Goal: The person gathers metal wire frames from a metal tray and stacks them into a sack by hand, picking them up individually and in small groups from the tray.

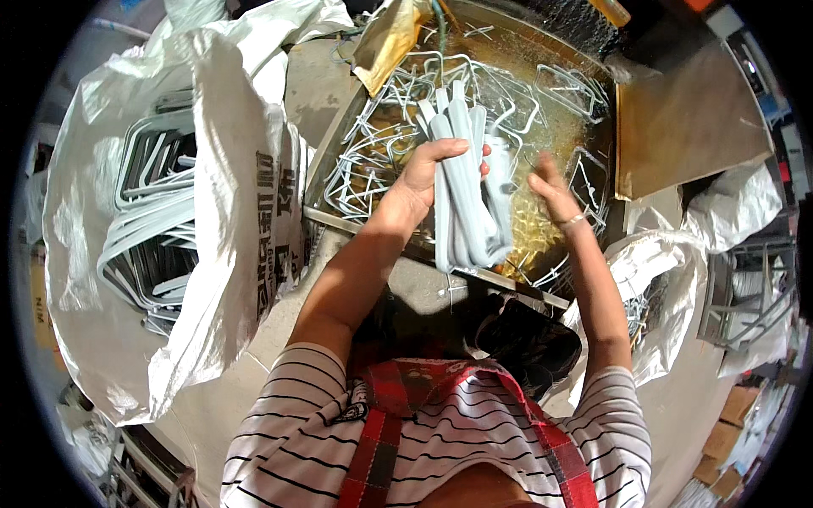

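Observation:
My left hand is closed around the upper part of a bundle of long, narrow grey bent metal loops. The bundle stands nearly upright over the near edge of a shallow metal tray. Yellowish liquid lies in the tray, with many thin grey bent wire pieces scattered in it. To the right of the bundle, my right hand hovers over the liquid. Its thumb stands apart from its fingers and I see nothing in it. The fingertips are somewhat smeared.
A large white woven sack stands open at the left, holding more grey bent metal loops. Another white sack is at the right. A metal panel rises beside the tray, and yellow sheeting hangs at its far left corner.

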Motion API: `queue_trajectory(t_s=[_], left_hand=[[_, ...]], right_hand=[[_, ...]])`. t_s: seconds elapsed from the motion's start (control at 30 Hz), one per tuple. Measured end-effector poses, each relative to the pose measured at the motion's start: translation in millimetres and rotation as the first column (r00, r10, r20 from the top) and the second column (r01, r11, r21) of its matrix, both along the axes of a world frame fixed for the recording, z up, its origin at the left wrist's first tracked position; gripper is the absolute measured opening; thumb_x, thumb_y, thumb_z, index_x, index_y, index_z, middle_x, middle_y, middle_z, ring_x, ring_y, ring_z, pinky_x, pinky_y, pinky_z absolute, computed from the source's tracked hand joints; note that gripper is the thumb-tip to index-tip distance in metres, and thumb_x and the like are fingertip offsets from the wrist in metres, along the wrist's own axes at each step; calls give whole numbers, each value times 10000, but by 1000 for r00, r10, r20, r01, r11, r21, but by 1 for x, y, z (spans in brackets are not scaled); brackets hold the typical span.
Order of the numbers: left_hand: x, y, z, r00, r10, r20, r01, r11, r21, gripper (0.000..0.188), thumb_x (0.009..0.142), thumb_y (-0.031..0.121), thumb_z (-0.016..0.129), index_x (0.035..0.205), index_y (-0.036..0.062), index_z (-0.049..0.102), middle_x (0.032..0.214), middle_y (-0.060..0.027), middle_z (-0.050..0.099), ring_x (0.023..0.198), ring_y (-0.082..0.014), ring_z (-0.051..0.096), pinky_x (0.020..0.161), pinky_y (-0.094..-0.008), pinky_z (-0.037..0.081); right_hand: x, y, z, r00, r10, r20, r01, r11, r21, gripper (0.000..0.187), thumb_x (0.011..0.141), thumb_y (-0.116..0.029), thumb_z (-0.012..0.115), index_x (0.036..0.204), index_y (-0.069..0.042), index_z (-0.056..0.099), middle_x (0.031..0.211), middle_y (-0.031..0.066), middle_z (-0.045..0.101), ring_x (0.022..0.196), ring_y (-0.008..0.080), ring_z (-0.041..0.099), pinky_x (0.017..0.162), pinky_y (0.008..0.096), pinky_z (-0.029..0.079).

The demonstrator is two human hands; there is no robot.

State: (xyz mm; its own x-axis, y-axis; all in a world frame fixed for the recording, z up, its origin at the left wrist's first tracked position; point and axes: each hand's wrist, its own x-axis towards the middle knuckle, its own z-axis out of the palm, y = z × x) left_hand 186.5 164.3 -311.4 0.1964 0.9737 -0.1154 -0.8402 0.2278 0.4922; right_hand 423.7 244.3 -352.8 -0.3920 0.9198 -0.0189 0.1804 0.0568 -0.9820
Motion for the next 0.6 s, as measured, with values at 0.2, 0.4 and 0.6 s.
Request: queue_trajectory(t_s=[0.2, 0.4, 0.6], left_hand=[[-24, -1, -11, 830, -202, 520, -22, 919, 393, 574, 659, 267, 616, 1117, -18, 423, 785, -114, 567, 662, -202, 571, 565, -303, 456], [-39, -24, 1, 904, -244, 350, 151, 951, 271, 511, 692, 319, 579, 1065, -7, 455, 878, -124, 558, 711, -216, 571, 687, -359, 483], [-29, -43, 12, 972, -124, 201, 59, 951, 303, 639, 614, 269, 609, 1153, -31, 442, 996, -206, 564, 768, -287, 618, 677, -365, 514]], right_hand=[[-81, -40, -11, 526, -25, -850, -772, 406, -490, 571, 770, -315, 582, 1183, 42, 416, 1104, 208, 537, 884, 297, 592, 787, 442, 487], [-108, -35, 18, 934, 158, -322, -334, 711, -619, 342, 764, -122, 523, 1031, 92, 526, 924, 162, 607, 822, 239, 606, 755, 345, 493], [-68, -62, 43, 942, 137, -306, -263, 869, -420, 311, 665, -48, 497, 925, 122, 503, 766, 178, 592, 617, 254, 592, 580, 340, 512]])
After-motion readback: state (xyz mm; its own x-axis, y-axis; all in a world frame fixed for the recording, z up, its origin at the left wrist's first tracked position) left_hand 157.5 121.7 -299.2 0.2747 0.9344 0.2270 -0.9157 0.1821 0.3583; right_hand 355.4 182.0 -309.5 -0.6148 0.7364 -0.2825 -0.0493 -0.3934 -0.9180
